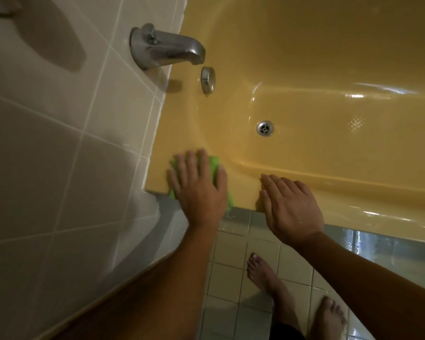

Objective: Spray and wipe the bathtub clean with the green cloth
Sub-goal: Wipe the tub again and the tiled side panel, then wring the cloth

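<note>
The yellow bathtub point(329, 69) fills the upper right, its floor wet and shiny. My left hand point(198, 187) presses flat with straight fingers on the green cloth point(215, 165), which lies on the tub's near rim at the corner by the wall. Most of the cloth is hidden under that hand. My right hand point(290, 207) rests flat and open on the same rim to the right, holding nothing. No spray bottle is in view.
A metal faucet spout point(167, 47) sticks out of the tiled wall point(59, 143) at left. Below it sit the round overflow cover point(207, 79) and the drain point(265, 128). My bare feet point(268, 278) stand on the tiled floor.
</note>
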`<act>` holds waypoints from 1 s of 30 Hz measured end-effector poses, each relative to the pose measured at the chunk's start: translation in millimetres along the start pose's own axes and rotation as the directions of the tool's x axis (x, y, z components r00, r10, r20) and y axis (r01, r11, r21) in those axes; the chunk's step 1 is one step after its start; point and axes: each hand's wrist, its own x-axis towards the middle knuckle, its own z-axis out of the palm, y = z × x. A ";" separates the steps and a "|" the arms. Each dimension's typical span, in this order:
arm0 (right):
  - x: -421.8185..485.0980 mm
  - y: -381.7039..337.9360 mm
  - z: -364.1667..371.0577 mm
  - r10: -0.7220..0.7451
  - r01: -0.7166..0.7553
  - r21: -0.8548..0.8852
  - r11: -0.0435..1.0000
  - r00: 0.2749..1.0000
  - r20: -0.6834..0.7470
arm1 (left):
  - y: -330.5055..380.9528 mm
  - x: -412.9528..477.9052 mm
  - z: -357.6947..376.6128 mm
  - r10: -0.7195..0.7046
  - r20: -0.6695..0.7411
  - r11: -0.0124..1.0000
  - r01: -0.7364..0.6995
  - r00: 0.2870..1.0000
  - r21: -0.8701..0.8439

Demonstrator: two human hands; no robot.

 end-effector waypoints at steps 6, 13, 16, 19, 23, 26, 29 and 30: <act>-3.8 12.3 -2.2 -0.060 0.060 0.020 0.998 0.998 -0.008 | 22.1 -22.9 3.4 0.479 0.073 0.877 -0.475 0.875 -0.067; -8.3 40.6 -11.9 -0.085 0.086 -0.042 0.995 0.996 0.027 | 42.2 -25.2 2.6 0.067 0.087 0.996 -0.072 0.994 0.059; -20.7 61.1 -12.2 -0.098 0.100 -0.069 0.993 0.995 0.026 | 80.2 -56.6 5.6 0.261 0.143 0.963 -0.268 0.955 0.032; -39.3 88.3 -16.1 -0.075 0.077 -0.086 0.993 0.997 0.024 | 87.0 -68.7 8.5 0.311 0.146 0.949 -0.316 0.939 0.013; -64.3 125.1 -24.2 -0.055 0.057 -0.097 0.994 0.998 0.031 | 67.8 -59.2 9.4 0.123 0.133 0.990 -0.131 0.983 0.049; -80.9 140.6 -27.7 -0.065 0.067 -0.101 0.993 0.998 0.028 | 91.7 -68.3 12.0 -0.020 0.110 0.999 0.016 0.994 0.034; -100.0 155.2 -25.1 -0.027 0.025 -0.084 0.996 0.999 -0.024 | 155.8 -105.2 22.0 0.133 0.113 0.990 -0.137 0.985 0.024; -107.1 161.9 -25.1 0.001 -0.004 -0.064 0.998 0.999 -0.041 | 180.3 -118.5 26.3 0.195 0.116 0.980 -0.198 0.974 0.015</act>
